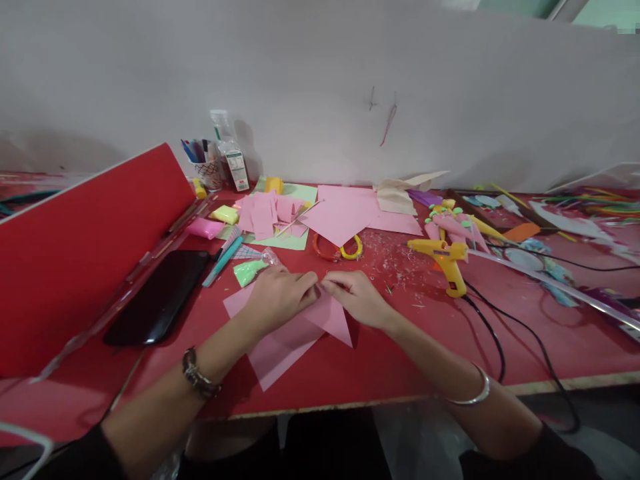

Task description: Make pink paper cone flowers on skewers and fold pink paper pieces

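Observation:
Both hands meet above the red table, fingertips nearly touching. My left hand [283, 297], with a dark bracelet at its wrist, is closed, its thumb and fingers pinched at the top of a pink paper [336, 321]. From the other side my right hand [364, 299] pinches the same paper, whose pointed corner hangs down to the right. How the paper is bent between the fingertips is hidden. Underneath lies another flat pink part [280, 360]; whether it is a separate sheet I cannot tell. A green clay packet [249, 272] lies just beyond my left hand.
A yellow hot glue gun [445, 257] with a black cord stands at right. Pink sheets [343, 210], scissors [354, 249] with red and yellow handles, and paper strips [263, 215] lie behind. At left are a black phone [159, 297] and a red board [95, 247].

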`<state>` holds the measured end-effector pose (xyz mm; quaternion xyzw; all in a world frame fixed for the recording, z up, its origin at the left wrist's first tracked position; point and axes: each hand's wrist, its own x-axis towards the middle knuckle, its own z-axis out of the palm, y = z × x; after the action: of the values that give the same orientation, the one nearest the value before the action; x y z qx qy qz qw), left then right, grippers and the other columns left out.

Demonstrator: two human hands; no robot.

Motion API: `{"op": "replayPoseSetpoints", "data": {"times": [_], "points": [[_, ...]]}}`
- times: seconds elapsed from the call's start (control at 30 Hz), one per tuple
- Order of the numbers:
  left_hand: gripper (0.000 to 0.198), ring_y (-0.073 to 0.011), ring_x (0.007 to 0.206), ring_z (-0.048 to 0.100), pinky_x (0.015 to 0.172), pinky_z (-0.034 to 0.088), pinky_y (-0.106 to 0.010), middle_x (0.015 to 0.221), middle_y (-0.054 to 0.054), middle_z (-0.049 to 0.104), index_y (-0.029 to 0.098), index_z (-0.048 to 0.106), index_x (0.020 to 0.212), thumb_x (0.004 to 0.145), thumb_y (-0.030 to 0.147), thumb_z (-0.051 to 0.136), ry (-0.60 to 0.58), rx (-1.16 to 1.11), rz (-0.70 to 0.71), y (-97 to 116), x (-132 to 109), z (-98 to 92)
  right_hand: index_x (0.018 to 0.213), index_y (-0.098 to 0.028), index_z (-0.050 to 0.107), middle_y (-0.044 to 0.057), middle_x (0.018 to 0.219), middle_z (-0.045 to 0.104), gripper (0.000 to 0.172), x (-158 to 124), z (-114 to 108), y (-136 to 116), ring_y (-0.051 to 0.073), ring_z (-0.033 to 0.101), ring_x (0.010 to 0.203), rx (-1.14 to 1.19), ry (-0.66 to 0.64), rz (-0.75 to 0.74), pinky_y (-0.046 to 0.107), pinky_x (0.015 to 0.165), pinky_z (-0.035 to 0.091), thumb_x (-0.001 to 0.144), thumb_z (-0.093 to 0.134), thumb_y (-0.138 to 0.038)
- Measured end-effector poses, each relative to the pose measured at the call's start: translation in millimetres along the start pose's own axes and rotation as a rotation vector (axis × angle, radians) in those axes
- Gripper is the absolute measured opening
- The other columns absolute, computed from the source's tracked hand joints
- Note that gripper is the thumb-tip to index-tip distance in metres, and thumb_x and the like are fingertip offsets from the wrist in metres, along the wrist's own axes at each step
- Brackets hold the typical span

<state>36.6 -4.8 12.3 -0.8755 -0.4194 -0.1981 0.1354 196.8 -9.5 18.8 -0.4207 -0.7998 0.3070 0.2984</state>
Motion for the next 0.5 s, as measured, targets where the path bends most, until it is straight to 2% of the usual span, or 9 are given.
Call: {"op": "replayPoseSetpoints", "data": {"times": [0.13,0.27,0.33,0.4,0.47,0.5], "points": [[0.021,-0.0103,0.039,0.033,0.046,0.022,-0.025,0.038,0.002,0.044,0.020,0.050,0.052,0.069,0.016,0.038,-0.065,-0.026,-0.098,-7.1,3.8,-5.3,0.053,-0.018,0.026,-0.005,0.053,0.025,0.031,2.5,-4.5,3.3,0.006,0.026,0.050,0.090,0.030,0.038,0.020,0.047,0.022,0.079,0.037,-0.029],[0.018,-0.0117,0.045,0.038,0.045,0.018,-0.024,0.046,0.001,0.047,0.019,0.050,0.053,0.069,0.022,0.041,-0.150,-0.128,-0.257,-28.6,0.6,-10.5,0.053,-0.018,0.031,-0.005,0.052,0.026,0.030,3.3,-14.6,12.7,0.007,0.027,0.049,0.169,0.122,0.086,0.020,0.046,0.023,0.078,0.038,-0.033],[0.016,-0.0110,0.044,0.036,0.045,0.018,-0.024,0.045,0.002,0.043,0.019,0.048,0.053,0.067,0.022,0.042,-0.115,-0.210,-0.397,-40.7,-2.8,-11.4,0.054,-0.018,0.034,-0.005,0.052,0.028,0.028,3.2,-19.8,16.6,0.007,0.028,0.049,0.195,0.208,0.108,0.021,0.046,0.024,0.077,0.038,-0.034],[0.019,-0.0098,0.043,0.036,0.045,0.024,-0.022,0.045,0.003,0.040,0.018,0.043,0.053,0.070,0.023,0.038,0.005,-0.405,-0.500,-47.9,-5.5,-10.9,0.056,-0.018,0.038,-0.005,0.052,0.030,0.026,3.2,-22.4,18.1,0.007,0.029,0.049,0.203,0.265,0.115,0.021,0.046,0.026,0.076,0.039,-0.034],[0.024,-0.0094,0.042,0.036,0.045,0.028,-0.021,0.045,0.004,0.038,0.019,0.041,0.056,0.075,0.028,0.031,0.086,-0.661,-0.550,-48.1,-6.2,-9.6,0.056,-0.018,0.040,-0.004,0.052,0.032,0.025,3.1,-21.3,17.2,0.007,0.031,0.049,0.205,0.235,0.104,0.021,0.047,0.027,0.076,0.039,-0.034],[0.027,-0.0094,0.042,0.037,0.045,0.030,-0.021,0.045,0.004,0.038,0.019,0.041,0.057,0.077,0.031,0.027,0.062,-0.778,-0.532,-46.0,-5.8,-8.8,0.056,-0.017,0.040,-0.004,0.052,0.033,0.026,3.1,-19.8,16.4,0.007,0.031,0.050,0.209,0.199,0.097,0.021,0.048,0.028,0.076,0.039,-0.033]]}}
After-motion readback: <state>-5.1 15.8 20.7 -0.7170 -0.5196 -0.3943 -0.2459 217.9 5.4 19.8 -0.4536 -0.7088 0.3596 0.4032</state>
